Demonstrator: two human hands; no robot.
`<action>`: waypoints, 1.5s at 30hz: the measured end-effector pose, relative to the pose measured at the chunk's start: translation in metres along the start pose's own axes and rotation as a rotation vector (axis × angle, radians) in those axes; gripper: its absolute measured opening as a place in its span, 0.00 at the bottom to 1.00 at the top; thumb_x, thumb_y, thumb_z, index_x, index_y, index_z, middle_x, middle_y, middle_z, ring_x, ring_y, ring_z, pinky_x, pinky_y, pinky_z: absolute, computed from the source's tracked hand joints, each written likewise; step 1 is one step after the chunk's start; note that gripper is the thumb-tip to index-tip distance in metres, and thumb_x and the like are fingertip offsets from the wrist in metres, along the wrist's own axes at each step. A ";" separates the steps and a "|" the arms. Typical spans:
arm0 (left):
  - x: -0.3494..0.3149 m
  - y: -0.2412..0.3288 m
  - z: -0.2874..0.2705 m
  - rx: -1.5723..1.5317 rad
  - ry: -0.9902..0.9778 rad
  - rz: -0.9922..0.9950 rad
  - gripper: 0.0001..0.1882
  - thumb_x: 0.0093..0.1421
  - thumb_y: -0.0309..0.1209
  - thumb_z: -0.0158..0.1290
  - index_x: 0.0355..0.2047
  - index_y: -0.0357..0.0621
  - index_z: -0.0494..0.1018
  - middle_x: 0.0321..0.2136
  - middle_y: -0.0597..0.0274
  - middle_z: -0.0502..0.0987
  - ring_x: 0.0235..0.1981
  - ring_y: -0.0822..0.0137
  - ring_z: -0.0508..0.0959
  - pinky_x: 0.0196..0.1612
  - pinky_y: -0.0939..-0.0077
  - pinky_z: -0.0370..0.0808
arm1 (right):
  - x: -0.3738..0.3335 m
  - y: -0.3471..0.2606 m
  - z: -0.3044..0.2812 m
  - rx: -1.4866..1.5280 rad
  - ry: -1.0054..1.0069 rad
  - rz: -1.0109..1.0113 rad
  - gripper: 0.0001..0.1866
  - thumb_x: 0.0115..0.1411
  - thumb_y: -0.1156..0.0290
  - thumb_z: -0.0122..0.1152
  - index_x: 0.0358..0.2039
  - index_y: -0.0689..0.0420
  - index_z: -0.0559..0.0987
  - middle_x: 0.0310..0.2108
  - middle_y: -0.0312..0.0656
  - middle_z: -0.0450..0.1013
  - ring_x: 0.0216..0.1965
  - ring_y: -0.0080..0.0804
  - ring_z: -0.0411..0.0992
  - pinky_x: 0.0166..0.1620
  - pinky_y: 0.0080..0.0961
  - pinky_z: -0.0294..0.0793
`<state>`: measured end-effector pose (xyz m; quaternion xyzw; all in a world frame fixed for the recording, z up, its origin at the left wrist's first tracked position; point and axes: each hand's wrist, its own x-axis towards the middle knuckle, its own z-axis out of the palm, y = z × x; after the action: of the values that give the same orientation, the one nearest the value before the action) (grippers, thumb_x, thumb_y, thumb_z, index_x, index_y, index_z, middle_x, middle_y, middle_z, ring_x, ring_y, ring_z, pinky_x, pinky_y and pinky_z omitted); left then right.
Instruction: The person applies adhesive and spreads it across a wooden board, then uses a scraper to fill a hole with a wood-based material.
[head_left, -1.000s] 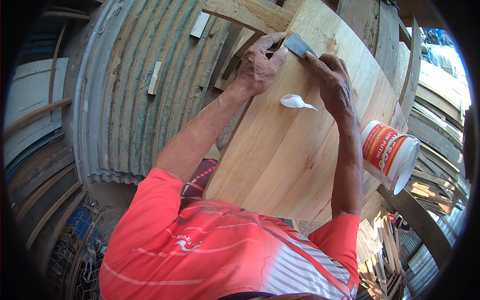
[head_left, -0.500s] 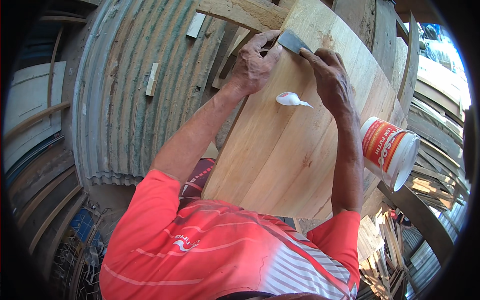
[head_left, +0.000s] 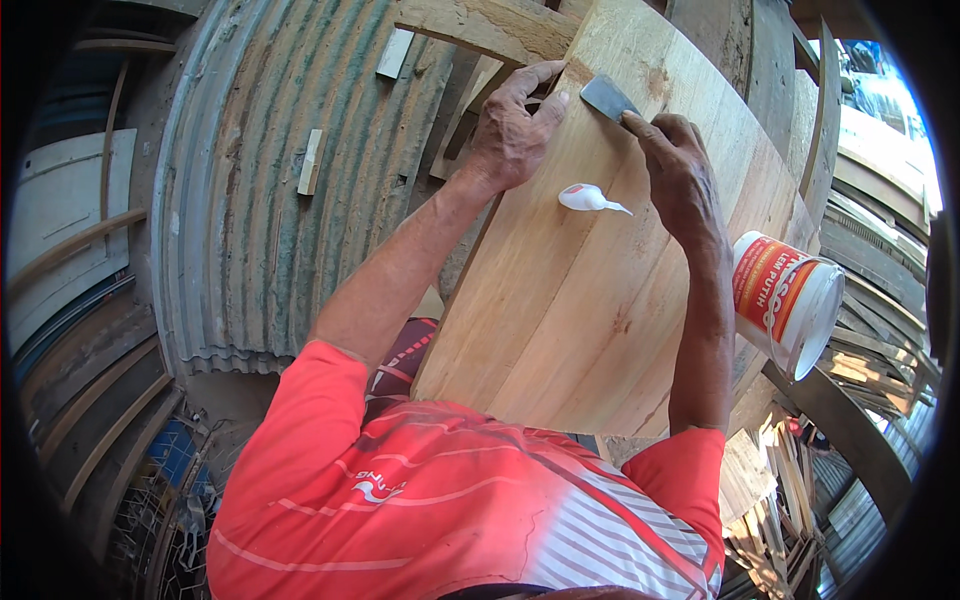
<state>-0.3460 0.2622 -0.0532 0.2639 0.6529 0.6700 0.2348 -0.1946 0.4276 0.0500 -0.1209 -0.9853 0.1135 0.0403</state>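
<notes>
A wide pale wooden board [head_left: 560,290], made of several planks side by side, lies in front of me. My right hand [head_left: 680,170] is closed on a putty knife [head_left: 608,98], whose flat grey blade points up and left over the board; its handle is hidden in my fingers. At the board's far left edge my left hand [head_left: 515,125] grips the rim, thumb on top and fingers bent over the side. Between my forearms a small white squeeze bottle [head_left: 585,197] with a thin nozzle lies on its side on the wood.
A white tub with a red and orange label [head_left: 785,300] sits tilted at the board's right. Corrugated metal sheeting [head_left: 270,200] spreads out on the left, with small wood blocks [head_left: 310,162] on it. Scrap wood [head_left: 770,510] is piled lower right.
My right hand has drawn the putty knife right and slightly down, away from the left edge and my left thumb. My left hand stays at the edge.
</notes>
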 end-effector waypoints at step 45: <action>0.000 0.005 0.001 -0.015 -0.017 -0.009 0.24 0.73 0.31 0.53 0.67 0.40 0.71 0.57 0.55 0.79 0.56 0.70 0.78 0.61 0.74 0.75 | 0.019 0.009 0.011 0.097 0.062 -0.062 0.24 0.65 0.82 0.60 0.59 0.46 0.83 0.47 0.45 0.76 0.51 0.46 0.74 0.55 0.38 0.77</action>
<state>-0.3455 0.2630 -0.0482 0.2649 0.6469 0.6717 0.2454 -0.2117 0.4384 0.0382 -0.0917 -0.9802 0.1560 0.0802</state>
